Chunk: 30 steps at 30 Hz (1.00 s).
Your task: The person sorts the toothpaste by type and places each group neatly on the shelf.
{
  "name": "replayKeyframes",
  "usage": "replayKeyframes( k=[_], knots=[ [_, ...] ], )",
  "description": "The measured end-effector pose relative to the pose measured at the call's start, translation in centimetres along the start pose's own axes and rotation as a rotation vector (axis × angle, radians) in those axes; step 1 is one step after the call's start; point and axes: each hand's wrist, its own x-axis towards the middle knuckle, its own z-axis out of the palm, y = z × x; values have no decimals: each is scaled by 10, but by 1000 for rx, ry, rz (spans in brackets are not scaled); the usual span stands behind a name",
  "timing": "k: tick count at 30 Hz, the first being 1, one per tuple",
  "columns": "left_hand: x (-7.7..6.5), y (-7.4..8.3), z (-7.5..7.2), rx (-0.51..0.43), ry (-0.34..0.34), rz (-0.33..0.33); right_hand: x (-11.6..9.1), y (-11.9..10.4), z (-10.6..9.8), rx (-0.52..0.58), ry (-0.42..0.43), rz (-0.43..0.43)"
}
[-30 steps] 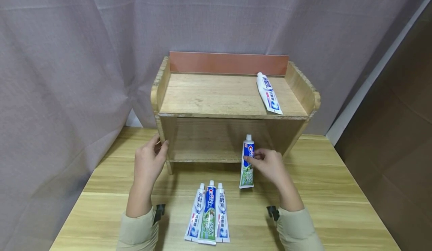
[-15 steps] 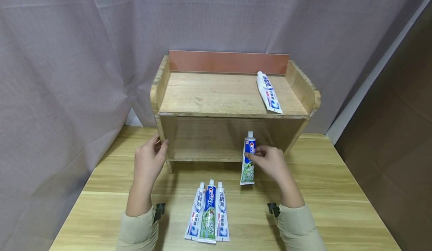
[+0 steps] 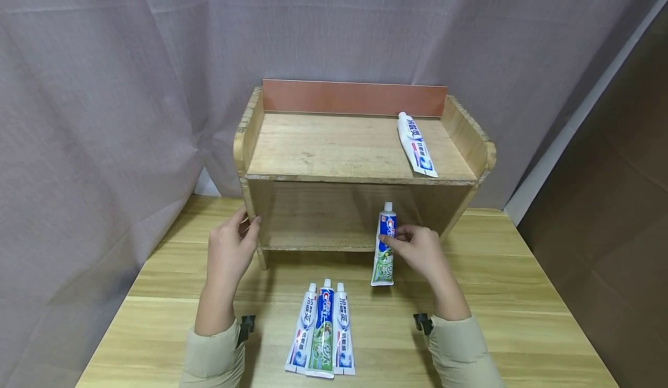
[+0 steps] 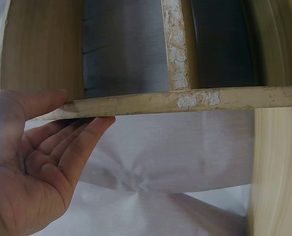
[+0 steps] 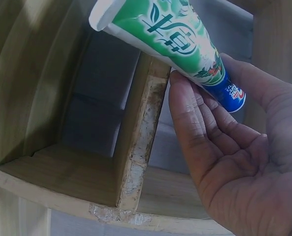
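Note:
My right hand (image 3: 417, 250) pinches a blue, white and green toothpaste tube (image 3: 384, 254) between thumb and fingers. Cap up, the tube stands nearly upright in front of the lower opening of a small wooden shelf (image 3: 360, 147). Up close in the right wrist view, the tube's green end (image 5: 160, 24) overlaps the shelf boards. With thumb on one face and fingers on the other, my left hand (image 3: 232, 246) grips the edge of the left side panel (image 4: 141, 102). A white toothpaste tube (image 3: 416, 144) lies on the top board, towards the right.
Three toothpaste tubes lie side by side on the wooden table (image 3: 522, 295) in front: a blue-green one (image 3: 322, 333) between a left white one (image 3: 302, 333) and a right white one (image 3: 343, 333). A grey curtain (image 3: 334, 22) hangs behind the shelf.
My right hand has carried the blue-green tube slightly up and to the right, then barely moved in the last half second. My left hand keeps its place on the side panel.

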Motion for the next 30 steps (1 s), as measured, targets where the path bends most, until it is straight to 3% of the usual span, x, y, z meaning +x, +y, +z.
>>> replayKeyframes(
  k=[22,30],
  knots=[
    [0,0,-1,13,-1,5,7,-1,1,29,10,14],
    [0,0,-1,19,-6,4,12,-1,0,1,41,-21]
  ],
)
